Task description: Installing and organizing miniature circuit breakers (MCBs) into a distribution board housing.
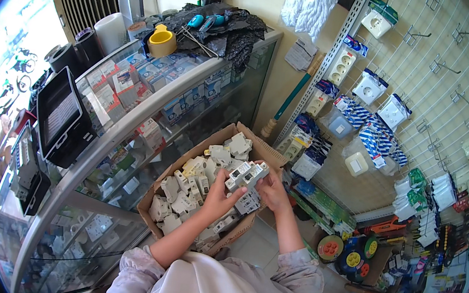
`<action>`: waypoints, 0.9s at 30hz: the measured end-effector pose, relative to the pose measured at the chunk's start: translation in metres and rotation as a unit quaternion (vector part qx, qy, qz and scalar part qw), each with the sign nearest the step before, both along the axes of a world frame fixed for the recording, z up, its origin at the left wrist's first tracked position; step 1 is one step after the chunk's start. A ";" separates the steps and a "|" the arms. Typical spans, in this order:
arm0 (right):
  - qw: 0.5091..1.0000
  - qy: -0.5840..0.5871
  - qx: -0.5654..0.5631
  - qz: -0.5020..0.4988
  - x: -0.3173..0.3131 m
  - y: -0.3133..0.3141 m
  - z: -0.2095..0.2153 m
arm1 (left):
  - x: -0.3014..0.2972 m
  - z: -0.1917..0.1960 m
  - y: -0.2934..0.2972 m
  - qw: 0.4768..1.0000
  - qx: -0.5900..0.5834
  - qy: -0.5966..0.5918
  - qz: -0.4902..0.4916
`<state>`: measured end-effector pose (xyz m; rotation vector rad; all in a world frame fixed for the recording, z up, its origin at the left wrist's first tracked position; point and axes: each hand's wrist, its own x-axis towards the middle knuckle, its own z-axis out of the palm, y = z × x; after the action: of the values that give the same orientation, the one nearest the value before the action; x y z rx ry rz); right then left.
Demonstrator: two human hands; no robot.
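Both my hands hold one white circuit breaker block (246, 175) above an open cardboard box (212, 139). My left hand (218, 195) grips its lower left side, fingers curled round it. My right hand (273, 192) clasps the right end from below. The box is full of several more white and cream breakers (182, 197), lying loose in a heap. A grey breaker (248, 202) sits just under my hands, partly hidden by them.
A curved glass counter (133, 116) with boxed goods runs along the left; a yellow tape roll (162, 42), dark monitors (62, 116) and tools lie on top. On the right, a wire wall rack (429, 82) carries sockets and switches. Cable reels (349, 257) stand on the floor.
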<state>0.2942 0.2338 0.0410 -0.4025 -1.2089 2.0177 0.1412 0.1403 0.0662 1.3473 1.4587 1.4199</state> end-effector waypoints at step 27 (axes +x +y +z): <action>0.994 -0.056 0.080 -0.042 -0.002 -0.021 0.013 | -0.008 0.030 -0.018 0.982 0.059 0.134 -0.118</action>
<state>0.2923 0.2129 0.0537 -0.4853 -1.3886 1.8320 0.1333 0.1222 0.0959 1.7781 1.3406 1.2234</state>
